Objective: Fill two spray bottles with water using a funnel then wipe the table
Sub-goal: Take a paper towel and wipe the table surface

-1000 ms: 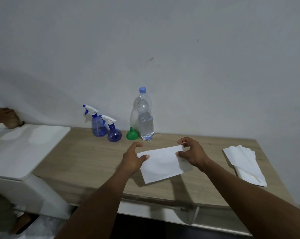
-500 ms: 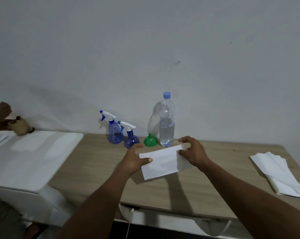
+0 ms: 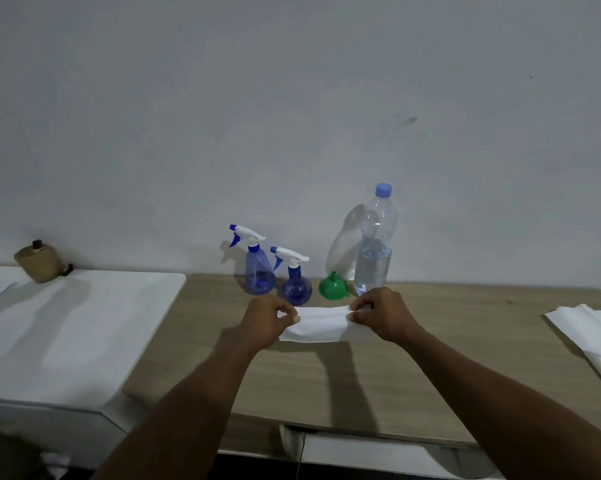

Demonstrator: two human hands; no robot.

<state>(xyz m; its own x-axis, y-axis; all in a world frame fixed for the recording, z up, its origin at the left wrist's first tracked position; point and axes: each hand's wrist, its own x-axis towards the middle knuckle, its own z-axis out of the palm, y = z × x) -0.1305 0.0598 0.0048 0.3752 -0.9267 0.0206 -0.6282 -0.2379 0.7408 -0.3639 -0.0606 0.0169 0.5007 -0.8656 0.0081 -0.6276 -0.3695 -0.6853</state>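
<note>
Left hand: the left hand [image 3: 264,320] has its thumb and fingers curled, pinching the left end of a white napkin [image 3: 318,323].
Right hand: the right hand [image 3: 382,315] pinches the right end the same way. The napkin is doubled over between the two hands, low over the tabletop [image 3: 430,375] and toward its far edge.
Spray bottles: the tall spray bottle [image 3: 257,268] and the round spray bottle [image 3: 295,284] stand upright side by side at the far edge, trigger heads on. I cannot tell their fill level through the blue plastic.
Funnel: the green funnel [image 3: 333,287] sits mouth down at the far edge, between the round spray bottle and the water bottle [image 3: 373,251], which is capped and partly full.
Elsewhere: a pile of napkins [image 3: 590,337] lies at the right edge. A white counter [image 3: 67,323] adjoins the left edge, with a tan pouch [image 3: 39,263] at its back.
Step in hand: probably folding the napkin into a wiping pad. Filling looks finished, judging by the fitted heads and the funnel set aside.
Doing it well: match the edges evenly and press the crease flat, so the pad is thick enough to soak up drips. Then wipe with strokes drawn toward the near edge, with knuckles clear of the funnel and the round spray bottle, which look light and easy to tip.
</note>
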